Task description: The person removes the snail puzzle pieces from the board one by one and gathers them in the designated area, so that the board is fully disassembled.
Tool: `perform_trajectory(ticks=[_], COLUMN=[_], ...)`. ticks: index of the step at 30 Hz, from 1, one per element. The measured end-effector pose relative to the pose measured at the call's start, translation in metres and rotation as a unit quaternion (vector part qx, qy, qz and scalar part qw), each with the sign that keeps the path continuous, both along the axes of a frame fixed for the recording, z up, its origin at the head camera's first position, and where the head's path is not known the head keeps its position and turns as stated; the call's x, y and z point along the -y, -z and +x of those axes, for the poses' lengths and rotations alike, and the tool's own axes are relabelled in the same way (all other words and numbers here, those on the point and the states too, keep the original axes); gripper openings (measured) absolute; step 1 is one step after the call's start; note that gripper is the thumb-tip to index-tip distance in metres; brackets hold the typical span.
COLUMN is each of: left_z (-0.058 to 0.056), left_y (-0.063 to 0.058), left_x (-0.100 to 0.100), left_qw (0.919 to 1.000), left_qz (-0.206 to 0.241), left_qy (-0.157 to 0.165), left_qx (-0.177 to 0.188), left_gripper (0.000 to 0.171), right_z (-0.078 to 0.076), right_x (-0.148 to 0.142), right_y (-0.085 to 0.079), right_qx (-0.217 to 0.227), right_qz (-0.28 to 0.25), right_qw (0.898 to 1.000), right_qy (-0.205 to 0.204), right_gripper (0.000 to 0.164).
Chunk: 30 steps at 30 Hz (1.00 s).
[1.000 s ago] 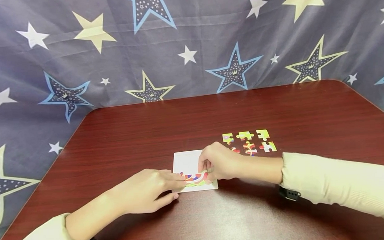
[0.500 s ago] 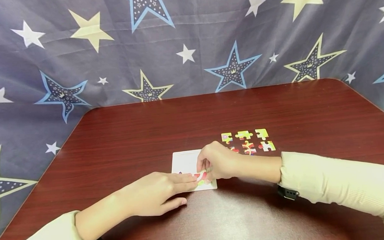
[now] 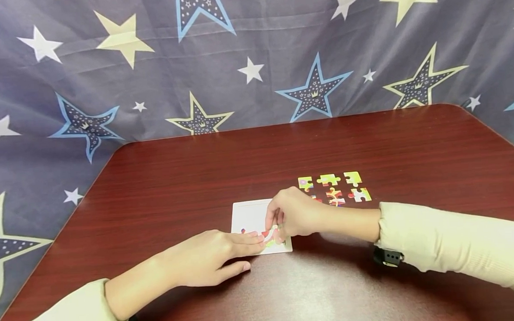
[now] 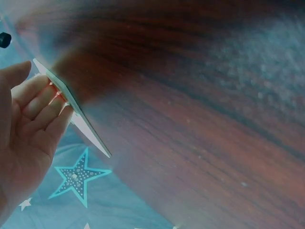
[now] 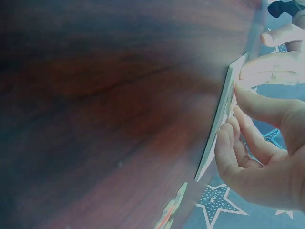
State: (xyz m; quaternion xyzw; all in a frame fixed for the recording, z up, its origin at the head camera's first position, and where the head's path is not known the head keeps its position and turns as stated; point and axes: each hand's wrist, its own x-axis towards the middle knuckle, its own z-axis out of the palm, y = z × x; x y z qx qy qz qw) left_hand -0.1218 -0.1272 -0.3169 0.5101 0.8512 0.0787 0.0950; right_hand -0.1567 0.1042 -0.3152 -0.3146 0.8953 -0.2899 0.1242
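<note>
Two bare hands brought close together, one laid flat, one bent into a pinch.
The left forearm (image 3: 138,287) slants up from the lower left, its hand leading on; the left hand (image 3: 213,259) lies palm down, fingers together and nearly straight, the left thumb (image 3: 235,271) held apart on the near side. The right forearm (image 3: 352,221) reaches in from the right, and the right hand (image 3: 296,211) arches knuckles up – fingers curled downward, the right thumb (image 5: 267,105) bent toward them, tips just beside the left fingertips.
</note>
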Motion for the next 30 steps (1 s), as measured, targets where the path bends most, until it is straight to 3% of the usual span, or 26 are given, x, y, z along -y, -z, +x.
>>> perform_trajectory(ticks=[6,18,30], left_z=[0.000,0.000,0.001], left_y=[0.001,0.001,0.001], left_x=[0.000,0.000,0.000], left_qw=[1.0000,1.0000,0.9999], left_qz=[-0.001,-0.002,-0.004], left_qy=[-0.006,-0.009,-0.009], left_qx=[0.000,-0.003,-0.004], left_gripper=[0.041,0.040,0.041], right_z=[-0.001,-0.001,0.009], right_x=[-0.001,-0.010,-0.008], right_y=[0.002,0.003,0.006], right_qx=[0.017,0.146,0.190], right_qz=[-0.021,-0.090,-0.118], right_qw=[1.000,0.984,0.967], right_qy=[0.011,0.055,0.117], right_gripper=[0.015,0.017,0.020])
